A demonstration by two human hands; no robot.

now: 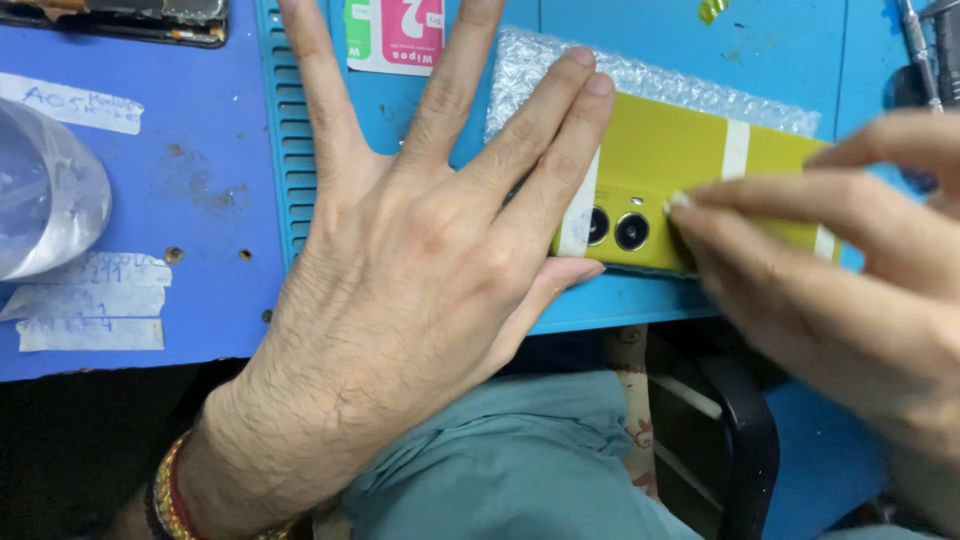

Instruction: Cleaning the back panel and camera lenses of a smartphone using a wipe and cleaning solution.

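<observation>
A yellow phone [690,160] lies back-up on a sheet of bubble wrap [640,75] on the blue mat, with strips of white tape across it and two round camera lenses showing. My left hand [420,260] lies flat with its fingers spread. Two of them press on the phone's left end and the thumb rests at its near edge. My right hand [850,270] comes in from the right, fingers together, fingertips touching the phone's back just right of the lenses. It covers the phone's right near corner.
A ribbed blue work mat [285,150] covers the bench. A small pink and green wipe packet [395,35] lies at the far edge. Clear plastic [45,190] and white paper labels [90,300] sit at left. A dark broken phone [130,20] lies far left, metal tools [925,50] far right.
</observation>
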